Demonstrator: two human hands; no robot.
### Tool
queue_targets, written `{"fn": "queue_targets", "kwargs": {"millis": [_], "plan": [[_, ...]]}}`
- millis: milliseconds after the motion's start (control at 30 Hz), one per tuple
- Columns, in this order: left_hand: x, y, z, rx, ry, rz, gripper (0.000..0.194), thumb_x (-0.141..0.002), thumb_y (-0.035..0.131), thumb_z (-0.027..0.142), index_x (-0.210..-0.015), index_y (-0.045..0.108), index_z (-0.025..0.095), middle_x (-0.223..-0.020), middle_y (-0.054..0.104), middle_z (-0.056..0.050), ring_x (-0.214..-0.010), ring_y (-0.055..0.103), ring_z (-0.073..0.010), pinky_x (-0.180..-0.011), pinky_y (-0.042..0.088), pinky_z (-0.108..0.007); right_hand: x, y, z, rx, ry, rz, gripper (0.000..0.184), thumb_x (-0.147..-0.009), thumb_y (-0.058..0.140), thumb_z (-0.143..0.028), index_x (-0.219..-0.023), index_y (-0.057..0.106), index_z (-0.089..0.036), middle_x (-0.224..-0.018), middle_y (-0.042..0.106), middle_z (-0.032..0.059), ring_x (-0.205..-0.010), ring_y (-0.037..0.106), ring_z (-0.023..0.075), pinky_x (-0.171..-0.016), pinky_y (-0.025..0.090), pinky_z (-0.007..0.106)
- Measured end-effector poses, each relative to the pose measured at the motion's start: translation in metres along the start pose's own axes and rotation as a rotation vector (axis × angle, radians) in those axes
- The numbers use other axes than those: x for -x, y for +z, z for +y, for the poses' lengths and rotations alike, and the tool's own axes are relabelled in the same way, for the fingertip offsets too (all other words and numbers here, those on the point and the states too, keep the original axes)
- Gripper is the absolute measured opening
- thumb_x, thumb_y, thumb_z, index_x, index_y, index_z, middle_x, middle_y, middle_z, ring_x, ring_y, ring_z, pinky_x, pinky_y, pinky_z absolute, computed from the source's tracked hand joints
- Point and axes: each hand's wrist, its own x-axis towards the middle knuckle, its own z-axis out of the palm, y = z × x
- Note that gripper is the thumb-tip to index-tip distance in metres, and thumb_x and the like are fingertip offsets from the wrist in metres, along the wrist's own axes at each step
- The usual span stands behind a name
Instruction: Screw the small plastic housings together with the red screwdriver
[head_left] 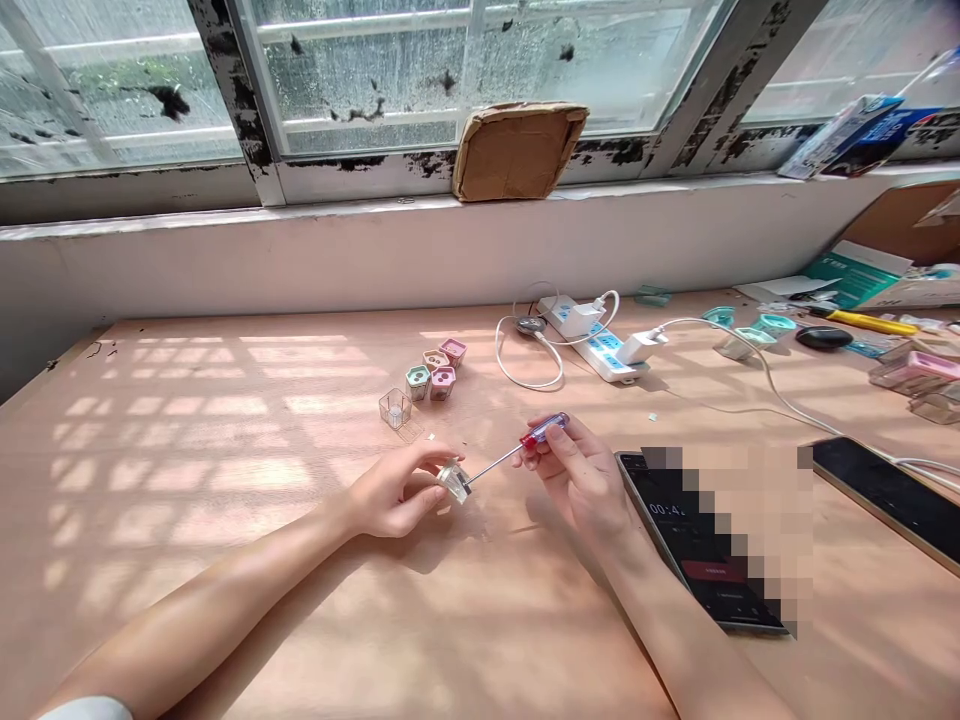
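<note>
My left hand (pixel 394 490) rests on the wooden table (pixel 225 420) and pinches a small clear plastic cube (pixel 454 480) between thumb and fingers. My right hand (pixel 577 470) grips a small screwdriver (pixel 525 445) with a red and blue handle. Its metal tip points left and touches the clear cube. Both hands are closed on what they hold.
Behind the hands stand a clear open box (pixel 395 408) and several small pastel hexagonal cases (pixel 436 375). A white power strip (pixel 596 340) with chargers and cables lies further back. A phone (pixel 697 540) with a running timer lies right of my right wrist, another dark phone (pixel 892 495) beyond.
</note>
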Motion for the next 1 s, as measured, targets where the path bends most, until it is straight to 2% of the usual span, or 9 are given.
{"fn": "queue_targets", "kwargs": {"millis": [167,367,667,1000], "plan": [[-0.004,0.001,0.006,-0.055,0.078,-0.024,0.034,-0.094,0.054,0.015,-0.128,0.056,0.019,-0.123,0.066,-0.015,-0.11,0.067,-0.0242,-0.092,0.058,-0.036,0.002,0.003,0.0,0.014,-0.012,-0.007,0.034,-0.075,0.083,-0.054,-0.086,0.072,-0.023,-0.066,0.064,-0.0011,-0.057,0.062,0.0122,-0.055,0.05,0.024],[-0.009,-0.004,0.01,-0.144,0.194,-0.1,0.028,-0.093,0.053,0.012,-0.119,0.058,0.019,-0.123,0.066,-0.015,-0.111,0.066,-0.0245,-0.094,0.053,-0.036,0.003,0.004,0.002,0.049,-0.006,-0.022,0.039,-0.074,0.081,-0.058,-0.086,0.071,-0.022,-0.064,0.062,-0.0006,-0.055,0.06,0.0148,-0.054,0.05,0.028],[-0.011,-0.005,0.013,-0.201,0.165,-0.175,0.028,-0.091,0.049,0.013,-0.115,0.061,0.02,-0.123,0.063,-0.014,-0.107,0.064,-0.0236,-0.093,0.052,-0.034,0.004,0.006,0.003,0.098,-0.025,-0.051,0.036,-0.08,0.076,-0.056,-0.088,0.07,-0.022,-0.067,0.062,0.0004,-0.057,0.058,0.0155,-0.056,0.051,0.03],[-0.011,-0.004,0.014,-0.186,0.153,-0.187,0.03,-0.088,0.047,0.009,-0.112,0.062,0.019,-0.118,0.06,-0.013,-0.106,0.062,-0.0228,-0.093,0.051,-0.034,0.004,0.005,0.005,0.078,-0.042,-0.054,0.035,-0.081,0.077,-0.056,-0.088,0.07,-0.022,-0.067,0.061,-0.0003,-0.058,0.058,0.0145,-0.058,0.051,0.029]]}}
